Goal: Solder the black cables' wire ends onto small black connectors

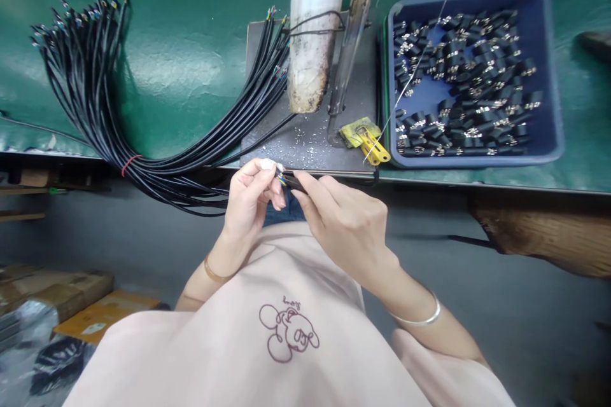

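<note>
Just in front of the bench edge, my left hand point(251, 196) pinches at the tips of thin coloured wires point(282, 179). A white cover wraps one of its fingertips. The wires come out of a black cable point(294, 184), which my right hand point(346, 219) grips between thumb and fingers. Both hands are close together, and the fingers hide most of the cable end. A large bundle of black cables point(102, 95), tied with a red band point(130, 165), lies to the left, its other ends resting on a dark board point(310, 140).
A blue bin point(548, 76) of black connectors point(477, 76) stands right. A yellow cutter point(372, 143) lies on the board beside a thin wire point(413, 73). A stained white tube point(312, 32) and a metal bar point(351, 44) hang over the board. Cardboard point(109, 315) lies lower left.
</note>
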`<state>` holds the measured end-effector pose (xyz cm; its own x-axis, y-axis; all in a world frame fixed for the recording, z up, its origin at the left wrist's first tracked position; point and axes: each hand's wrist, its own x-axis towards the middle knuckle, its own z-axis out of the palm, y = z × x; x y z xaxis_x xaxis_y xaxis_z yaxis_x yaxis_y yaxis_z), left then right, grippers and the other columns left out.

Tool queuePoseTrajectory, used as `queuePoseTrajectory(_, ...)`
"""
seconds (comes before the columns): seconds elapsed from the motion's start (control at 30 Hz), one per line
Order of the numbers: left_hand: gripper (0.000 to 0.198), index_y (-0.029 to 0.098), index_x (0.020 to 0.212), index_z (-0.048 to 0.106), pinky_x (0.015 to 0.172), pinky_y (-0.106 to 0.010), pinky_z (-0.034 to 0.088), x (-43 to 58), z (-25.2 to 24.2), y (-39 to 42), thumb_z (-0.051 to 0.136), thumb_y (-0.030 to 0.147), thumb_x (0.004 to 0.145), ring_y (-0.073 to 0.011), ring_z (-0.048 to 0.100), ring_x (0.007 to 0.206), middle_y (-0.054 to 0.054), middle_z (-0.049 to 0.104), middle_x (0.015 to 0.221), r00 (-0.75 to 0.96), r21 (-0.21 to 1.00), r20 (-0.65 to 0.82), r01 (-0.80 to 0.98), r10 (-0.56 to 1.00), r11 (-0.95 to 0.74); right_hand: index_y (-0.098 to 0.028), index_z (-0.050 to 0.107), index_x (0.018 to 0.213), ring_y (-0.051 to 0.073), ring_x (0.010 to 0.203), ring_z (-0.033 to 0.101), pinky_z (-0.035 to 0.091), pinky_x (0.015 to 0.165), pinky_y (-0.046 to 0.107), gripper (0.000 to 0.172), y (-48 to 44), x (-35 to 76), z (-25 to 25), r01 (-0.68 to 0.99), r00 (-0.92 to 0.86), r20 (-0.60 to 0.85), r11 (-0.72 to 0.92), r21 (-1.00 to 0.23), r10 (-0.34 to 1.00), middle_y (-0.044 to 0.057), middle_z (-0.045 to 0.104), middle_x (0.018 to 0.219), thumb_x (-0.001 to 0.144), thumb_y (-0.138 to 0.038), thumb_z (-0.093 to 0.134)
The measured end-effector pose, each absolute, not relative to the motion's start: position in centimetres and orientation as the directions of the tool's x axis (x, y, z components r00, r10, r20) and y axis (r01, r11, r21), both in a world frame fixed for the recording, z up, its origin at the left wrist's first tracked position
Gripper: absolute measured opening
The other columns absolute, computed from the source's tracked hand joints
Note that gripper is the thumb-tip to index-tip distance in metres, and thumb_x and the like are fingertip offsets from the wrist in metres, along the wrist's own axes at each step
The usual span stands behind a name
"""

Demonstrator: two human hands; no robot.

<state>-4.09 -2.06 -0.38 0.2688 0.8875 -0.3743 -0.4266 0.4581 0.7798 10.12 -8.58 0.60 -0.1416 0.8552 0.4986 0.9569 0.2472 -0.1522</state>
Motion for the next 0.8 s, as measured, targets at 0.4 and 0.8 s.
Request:
queuePoseTrajectory(0.4, 0.039, 0.017, 0.070, 0.062, 0.038, -0.014, 0.046, -4.0, -0.7, -2.2, 0.091, 0.043, 0.070, -0.0059, 0.054, 0.035, 0.007, 0.058, 0.048, 0.266, 0.805, -0.372, -0.385, 0.889, 0.452, -0.014, 0.072, 0.110, 0.008, 0.057, 0.056, 0.035, 0.058, 0.025, 0.024, -8.7, 10.2, 0.2, 0.949, -0.135, 0.478, 0.251, -0.189, 0.868, -0.002, 0.067, 0.068, 0.106, -0.026, 0.052)
queuePoseTrajectory(0.8, 0.021, 0.021, 0.102, 0.085, 0.051, -0.021, 0.052, -6.8, -1.4, -2.1, 0.081, 0.028, 0.082, -0.0111, 0.059, 0.051, -0.003, 0.075, 0.067, 0.553, 0.981, -0.042, 0.182, 0.832, -0.071, -0.024, 0.083, 0.111, 0.030, 0.083, 0.079, 0.043, 0.062, 0.041, 0.040, -9.2, 27.7, -1.6, 0.899, 0.429, 0.835, -0.068, -0.434, 0.344, 0.012, 0.081, 0.096, 0.093, -0.054, 0.064)
